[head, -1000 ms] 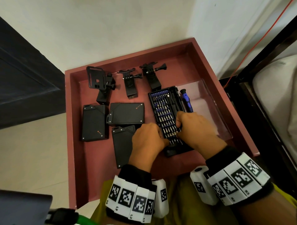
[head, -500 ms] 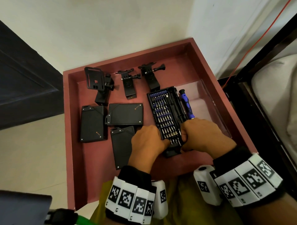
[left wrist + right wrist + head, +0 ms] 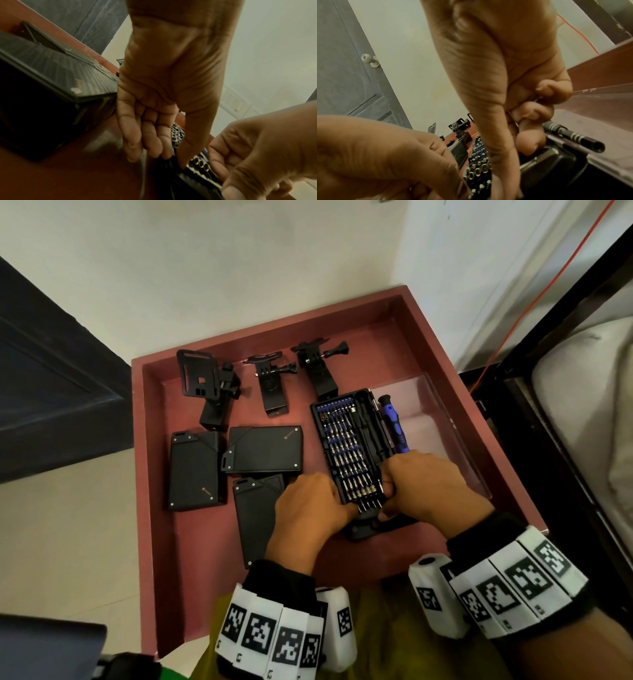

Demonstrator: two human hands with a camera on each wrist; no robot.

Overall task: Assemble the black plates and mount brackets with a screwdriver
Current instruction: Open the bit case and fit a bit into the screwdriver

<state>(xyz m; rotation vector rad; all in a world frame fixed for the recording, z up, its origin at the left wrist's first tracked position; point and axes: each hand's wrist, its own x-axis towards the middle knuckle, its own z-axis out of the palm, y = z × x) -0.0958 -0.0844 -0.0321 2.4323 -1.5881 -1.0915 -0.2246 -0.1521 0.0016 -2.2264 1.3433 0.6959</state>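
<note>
Head view: right hand (image 3: 424, 487) has slid down the bit case (image 3: 352, 446) to its near end, beside left hand (image 3: 308, 505); bit selection underway, nothing assembled. Black plates (image 3: 263, 448) and brackets (image 3: 270, 385) lie untouched in the red tray (image 3: 445, 344); screwdriver (image 3: 394, 422) beside case.

Left wrist: fingers (image 3: 150, 135) curled loosely, thumb on case edge, no clear hold.

Right wrist: fingers (image 3: 534, 112) clenched; cannot tell if gripping anything.
</note>
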